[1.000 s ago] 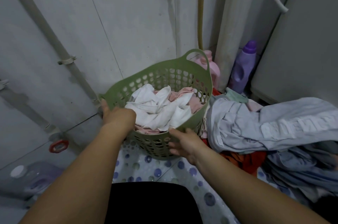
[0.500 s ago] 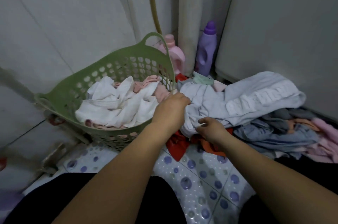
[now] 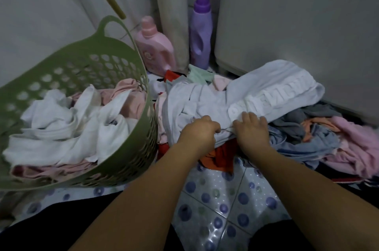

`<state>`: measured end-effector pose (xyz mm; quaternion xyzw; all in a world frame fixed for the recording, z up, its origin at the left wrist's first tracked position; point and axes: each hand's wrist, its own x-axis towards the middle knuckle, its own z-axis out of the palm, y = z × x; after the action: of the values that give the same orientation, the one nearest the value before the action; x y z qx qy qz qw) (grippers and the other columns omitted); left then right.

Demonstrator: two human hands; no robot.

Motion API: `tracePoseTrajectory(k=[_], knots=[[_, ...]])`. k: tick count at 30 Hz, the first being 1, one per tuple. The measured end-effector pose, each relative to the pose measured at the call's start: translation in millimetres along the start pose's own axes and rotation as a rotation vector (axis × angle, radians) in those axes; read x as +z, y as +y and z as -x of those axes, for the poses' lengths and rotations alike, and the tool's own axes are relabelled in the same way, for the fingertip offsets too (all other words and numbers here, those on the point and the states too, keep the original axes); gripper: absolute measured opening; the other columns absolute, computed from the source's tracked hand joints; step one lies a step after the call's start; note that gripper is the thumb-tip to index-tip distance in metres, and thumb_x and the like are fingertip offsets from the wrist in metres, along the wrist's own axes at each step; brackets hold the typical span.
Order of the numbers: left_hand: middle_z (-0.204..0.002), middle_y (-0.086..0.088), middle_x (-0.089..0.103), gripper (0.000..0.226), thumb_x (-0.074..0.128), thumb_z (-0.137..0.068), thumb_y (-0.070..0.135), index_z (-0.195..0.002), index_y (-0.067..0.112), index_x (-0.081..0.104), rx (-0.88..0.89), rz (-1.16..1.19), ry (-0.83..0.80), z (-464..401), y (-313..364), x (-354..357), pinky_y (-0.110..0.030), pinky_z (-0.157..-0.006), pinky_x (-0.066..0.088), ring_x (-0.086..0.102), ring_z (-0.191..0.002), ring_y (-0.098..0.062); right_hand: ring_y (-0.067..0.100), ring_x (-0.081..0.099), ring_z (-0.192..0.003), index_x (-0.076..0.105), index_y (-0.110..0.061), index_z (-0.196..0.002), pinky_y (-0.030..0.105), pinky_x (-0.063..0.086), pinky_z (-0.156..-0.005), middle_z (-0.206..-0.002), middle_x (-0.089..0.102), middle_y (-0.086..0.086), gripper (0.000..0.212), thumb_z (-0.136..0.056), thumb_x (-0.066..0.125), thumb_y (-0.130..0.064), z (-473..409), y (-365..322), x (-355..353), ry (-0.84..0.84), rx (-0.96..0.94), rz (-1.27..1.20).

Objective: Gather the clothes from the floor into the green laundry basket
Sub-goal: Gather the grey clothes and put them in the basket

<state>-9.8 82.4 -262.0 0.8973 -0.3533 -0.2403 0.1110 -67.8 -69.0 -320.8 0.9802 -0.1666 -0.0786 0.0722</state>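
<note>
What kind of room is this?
Probably a laundry corner or washroom at home. A green laundry basket holds clothes, more clothes lie heaped on the tiled floor, and pink and purple bottles stand by the wall.

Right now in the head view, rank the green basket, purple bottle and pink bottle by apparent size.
1. Green basket, by far the largest, though nearest the camera.
2. Purple bottle and pink bottle: too close to rank; the pink one's base is hidden behind clothes.
</note>
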Motion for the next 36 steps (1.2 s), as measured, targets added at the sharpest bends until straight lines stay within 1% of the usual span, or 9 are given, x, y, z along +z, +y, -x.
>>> tracePoseTrajectory(k=[2,4,9,15,19,25,29,33,36], knots=[[-0.132,-0.012,0.046,0.042,0.048,-0.091,0.009,-0.133,0.016,0.054,-0.005,0.008,0.003,-7,5,4,-0.038,-0.098,0.044,0.049,-0.121,-0.029,0.030,0.062,-0.063,0.064,-0.013,-0.056,0.038,0.049,-0.066,-0.063,0.061,0.009,0.007,-0.050,0.062,-0.011,-6,5,-7,0.068,-0.074,-0.026],[-0.130,-0.014,0.047,0.049,0.052,-0.089,0.011,-0.138,0.015,0.045,-0.023,0.040,0.025,-11,7,4,-0.041,-0.095,0.045,0.049,-0.119,-0.032,0.032,0.063,-0.073,0.063,-0.012,-0.071,0.036,0.042,-0.073,-0.074,0.064,0.011,0.002,-0.070,0.061,-0.012,-12,9,-21,0.070,-0.109,-0.164],[-0.140,-0.018,0.044,0.092,0.071,-0.077,0.022,-0.151,0.019,0.016,-0.034,0.237,0.182,-19,16,-15,-0.044,-0.100,0.045,0.047,-0.126,-0.034,0.030,0.059,-0.086,0.059,-0.009,-0.096,0.037,0.046,-0.076,-0.090,0.066,0.016,0.020,-0.094,0.051,-0.028,-18,24,-97,0.223,-0.056,-0.796],[-0.123,-0.013,0.062,0.046,0.066,-0.085,0.027,-0.129,0.018,0.057,-0.033,0.389,0.554,-11,34,-64,-0.027,-0.090,0.039,0.056,-0.116,-0.029,-0.009,0.049,-0.048,0.053,-0.024,-0.070,0.010,0.037,-0.053,-0.057,0.056,-0.012,0.026,-0.092,0.056,-0.011,-11,50,-173,0.315,-0.019,-1.304],[-0.130,-0.012,0.051,0.083,0.077,-0.071,0.040,-0.143,0.029,0.037,0.017,0.444,0.590,9,52,-87,-0.036,-0.102,0.044,0.051,-0.121,-0.026,-0.006,0.048,-0.052,0.053,-0.024,-0.071,0.011,0.040,-0.057,-0.061,0.055,-0.008,0.030,-0.091,0.055,-0.002,10,39,-201,0.298,-0.184,-1.508],[-0.114,-0.013,0.068,0.036,0.064,-0.083,0.012,-0.119,0.014,0.061,0.035,0.688,0.756,45,71,-121,-0.042,-0.093,0.050,0.063,-0.107,-0.029,-0.004,0.053,-0.055,0.056,-0.019,-0.074,0.008,0.044,-0.057,-0.057,0.061,-0.010,0.026,-0.089,0.056,0.002,38,31,-237,0.280,-0.341,-1.698],[-0.110,-0.013,0.067,0.030,0.057,-0.083,0.011,-0.113,0.011,0.061,0.036,0.817,0.818,67,80,-139,-0.036,-0.092,0.048,0.060,-0.099,-0.022,0.002,0.060,-0.081,0.057,-0.018,-0.100,0.019,0.048,-0.078,-0.093,0.065,-0.003,0.026,-0.080,0.072,-0.010,39,47,-223,0.176,-0.280,-1.395],[-0.108,-0.006,0.068,0.022,0.059,-0.089,0.010,-0.107,0.021,0.059,0.026,1.061,0.880,82,87,-158,-0.042,-0.099,0.049,0.063,-0.105,-0.024,0.018,0.046,-0.128,0.038,-0.026,-0.140,0.040,0.041,-0.105,-0.139,0.048,-0.001,0.109,-0.047,0.079,-0.066,32,72,-169,0.002,-0.135,-0.801],[-0.111,-0.011,0.069,0.019,0.059,-0.089,0.008,-0.104,0.020,0.059,0.071,1.216,0.919,91,91,-174,-0.046,-0.100,0.050,0.065,-0.107,-0.028,0.026,0.036,-0.136,0.035,-0.033,-0.142,0.043,0.036,-0.110,-0.144,0.040,0.005,0.118,-0.039,0.076,-0.074,27,81,-139,-0.021,-0.086,-0.687]])
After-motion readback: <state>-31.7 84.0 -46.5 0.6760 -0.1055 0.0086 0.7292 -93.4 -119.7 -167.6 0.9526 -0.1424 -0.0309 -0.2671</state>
